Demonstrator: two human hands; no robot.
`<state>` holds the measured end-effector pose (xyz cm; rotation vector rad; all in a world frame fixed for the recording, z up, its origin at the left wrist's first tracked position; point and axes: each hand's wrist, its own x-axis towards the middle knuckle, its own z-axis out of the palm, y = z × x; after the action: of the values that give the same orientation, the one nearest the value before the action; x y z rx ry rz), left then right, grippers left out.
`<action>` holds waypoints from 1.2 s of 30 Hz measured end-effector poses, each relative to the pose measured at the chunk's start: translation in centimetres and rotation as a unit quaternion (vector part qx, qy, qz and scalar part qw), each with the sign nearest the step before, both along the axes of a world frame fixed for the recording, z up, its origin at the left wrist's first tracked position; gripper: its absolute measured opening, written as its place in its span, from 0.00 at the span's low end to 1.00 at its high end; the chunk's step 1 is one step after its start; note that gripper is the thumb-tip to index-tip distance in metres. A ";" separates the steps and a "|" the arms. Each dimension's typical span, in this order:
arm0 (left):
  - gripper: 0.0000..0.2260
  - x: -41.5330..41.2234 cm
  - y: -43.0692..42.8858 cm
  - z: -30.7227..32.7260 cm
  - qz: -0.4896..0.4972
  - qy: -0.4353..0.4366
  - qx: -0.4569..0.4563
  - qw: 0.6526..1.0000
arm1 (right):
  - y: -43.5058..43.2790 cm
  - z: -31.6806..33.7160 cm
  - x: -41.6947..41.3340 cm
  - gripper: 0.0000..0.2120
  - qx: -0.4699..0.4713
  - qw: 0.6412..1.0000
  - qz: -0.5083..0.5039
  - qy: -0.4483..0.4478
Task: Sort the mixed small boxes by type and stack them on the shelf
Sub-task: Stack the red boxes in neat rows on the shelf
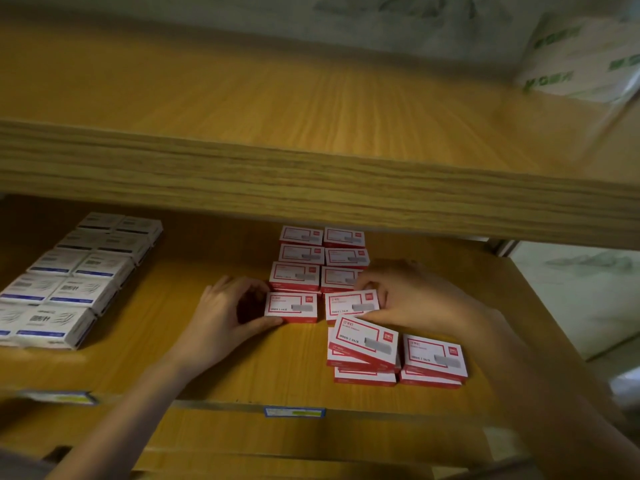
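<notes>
On the wooden shelf (242, 368) red-and-white small boxes stand in two neat columns (320, 258). My left hand (228, 313) grips the front box of the left column (291, 307) by its left end. My right hand (412, 296) holds the front box of the right column (350, 304) by its right end. Nearer the shelf edge lie loose stacks of red boxes, one tilted on top (363, 344), another to its right (434, 356). Blue-and-white boxes (72, 271) sit in rows at the left.
The upper shelf board (311, 181) overhangs the far part of the red columns. A white package with green print (581, 57) lies on the upper shelf at the right. Price labels (294, 411) are on the shelf's front rail.
</notes>
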<state>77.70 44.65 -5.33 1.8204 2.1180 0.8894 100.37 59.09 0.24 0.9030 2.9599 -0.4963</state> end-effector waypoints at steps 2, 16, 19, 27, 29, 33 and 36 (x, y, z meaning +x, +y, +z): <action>0.24 0.1 -0.2 0.2 0.004 -0.023 0.015 1.000 | -0.1 -0.2 -0.3 0.15 0.000 1.000 -0.002 -0.005; 0.22 4.7 1.3 3.8 -0.208 -0.024 -0.009 0.978 | -1.4 2.2 7.8 0.21 0.002 0.999 -0.032 0.008; 0.21 4.7 1.6 3.7 -0.222 -0.046 -0.035 0.973 | -1.7 1.8 9.3 0.29 -0.005 0.999 -0.030 -0.031; 0.18 3.6 1.4 3.7 -0.206 -0.058 0.009 0.977 | -2.4 1.0 10.4 0.27 0.004 0.998 -0.031 -0.049; 0.18 2.5 1.1 3.7 -0.176 -0.060 0.027 0.982 | -2.5 1.0 10.4 0.27 0.001 0.998 -0.031 -0.047; 0.19 0.0 0.4 3.1 -0.101 -0.066 0.027 0.992 | -2.3 0.8 10.3 0.23 -0.003 0.998 -0.030 -0.046; 0.18 -1.1 -0.1 2.4 -0.062 -0.027 0.025 0.997 | -1.7 1.3 10.3 0.22 -0.019 0.999 -0.033 -0.036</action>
<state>76.59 44.59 -2.97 1.9059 1.9445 0.9582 110.68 57.34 1.51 0.9956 2.8556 -0.5083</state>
